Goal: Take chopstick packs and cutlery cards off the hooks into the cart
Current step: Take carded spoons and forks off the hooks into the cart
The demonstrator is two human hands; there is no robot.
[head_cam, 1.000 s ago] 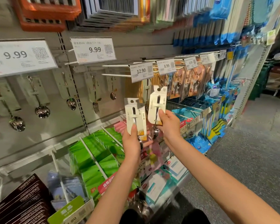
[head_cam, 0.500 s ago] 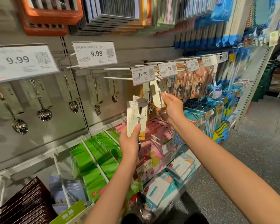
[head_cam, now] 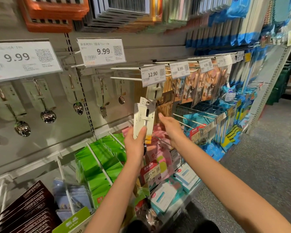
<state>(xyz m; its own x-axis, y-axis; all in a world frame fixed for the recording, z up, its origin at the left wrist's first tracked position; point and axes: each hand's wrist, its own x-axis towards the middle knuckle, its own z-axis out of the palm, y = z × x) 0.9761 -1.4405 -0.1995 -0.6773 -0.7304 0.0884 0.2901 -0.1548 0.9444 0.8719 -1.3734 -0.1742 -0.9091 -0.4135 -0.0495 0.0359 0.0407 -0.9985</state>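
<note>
Two cutlery cards (head_cam: 144, 118) pinched in left hand (head_cam: 135, 145), right hand (head_cam: 170, 126) fingers apart beside them, below hook (head_cam: 124, 79).

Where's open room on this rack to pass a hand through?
Bare rod between the 12.90 tag and the back panel, above the fork card. Right of the 8.99 tag, packs hang tightly. The left hand holds cutlery cards; the right hand is empty.

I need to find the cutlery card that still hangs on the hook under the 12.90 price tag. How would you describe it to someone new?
Find the white 12.90 price tag in the middle of the wall. Directly beneath it one pale cutlery card hangs on the hook, above the cards in the left hand. Unlike the brown and orange packs to its right, it is plain cream-white.
</note>
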